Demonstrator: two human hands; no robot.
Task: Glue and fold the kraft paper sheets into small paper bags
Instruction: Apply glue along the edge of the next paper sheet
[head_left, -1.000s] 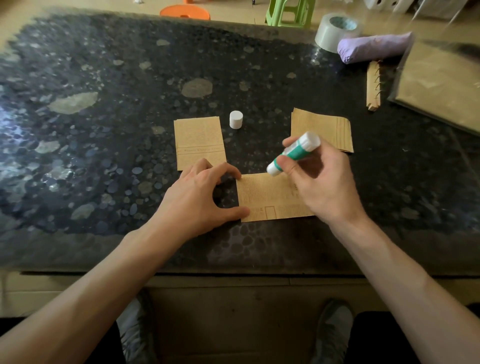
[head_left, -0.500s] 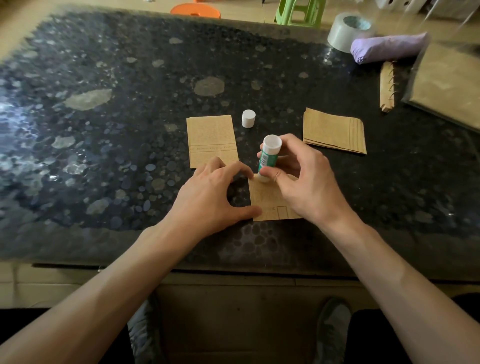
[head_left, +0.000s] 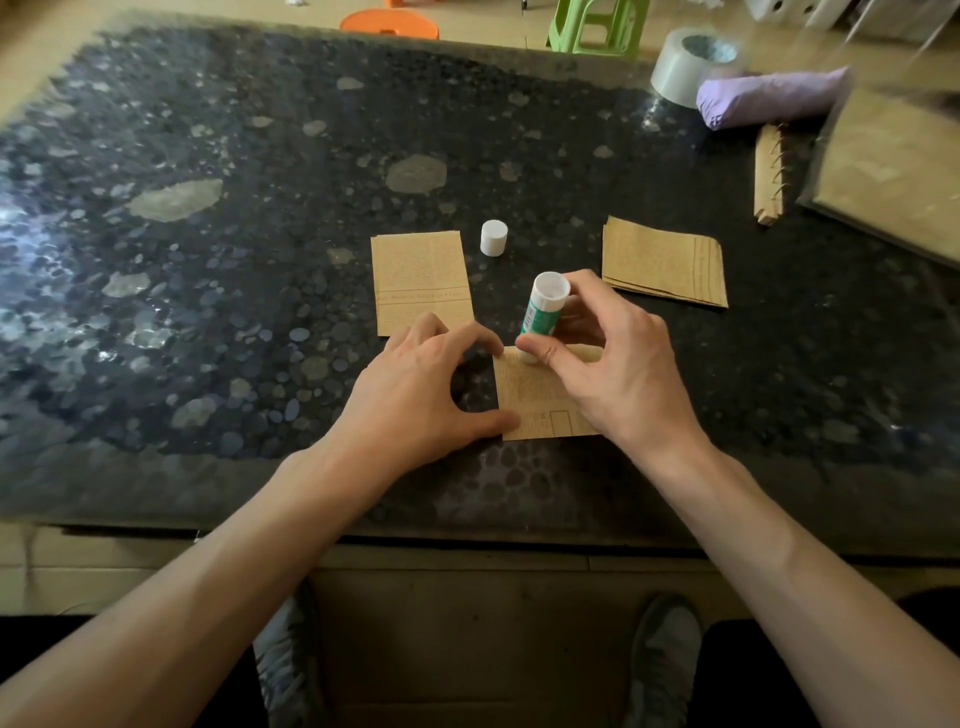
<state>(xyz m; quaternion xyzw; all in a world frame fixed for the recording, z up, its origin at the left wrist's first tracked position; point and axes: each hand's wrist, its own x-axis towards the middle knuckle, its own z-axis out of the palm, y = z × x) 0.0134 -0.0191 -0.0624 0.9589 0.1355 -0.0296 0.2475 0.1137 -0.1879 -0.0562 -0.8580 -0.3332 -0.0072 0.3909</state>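
Note:
A kraft paper sheet (head_left: 530, 395) lies near the front edge of the dark stone table (head_left: 260, 260). My right hand (head_left: 618, 374) grips a green and white glue stick (head_left: 543, 309), held nearly upright with its tip on the sheet's far left corner. My left hand (head_left: 415, 395) rests on the table, its thumb and forefinger tips pressing the sheet's left edge. A folded kraft bag (head_left: 421, 280) lies behind my left hand. A stack of kraft sheets (head_left: 665, 262) sits to the right. The white glue cap (head_left: 493, 237) stands between them.
At the back right are a tape roll (head_left: 691, 65), a purple bundle (head_left: 769, 98), a spiral-bound kraft strip (head_left: 769, 176) and a plastic-wrapped pack of kraft paper (head_left: 893, 171). A green stool (head_left: 597, 26) and an orange stool (head_left: 389, 23) stand beyond the table.
My right hand swung the glue stick from a slant to nearly upright and slid its tip left to the sheet's far left corner. My left hand kept pressing the left edge.

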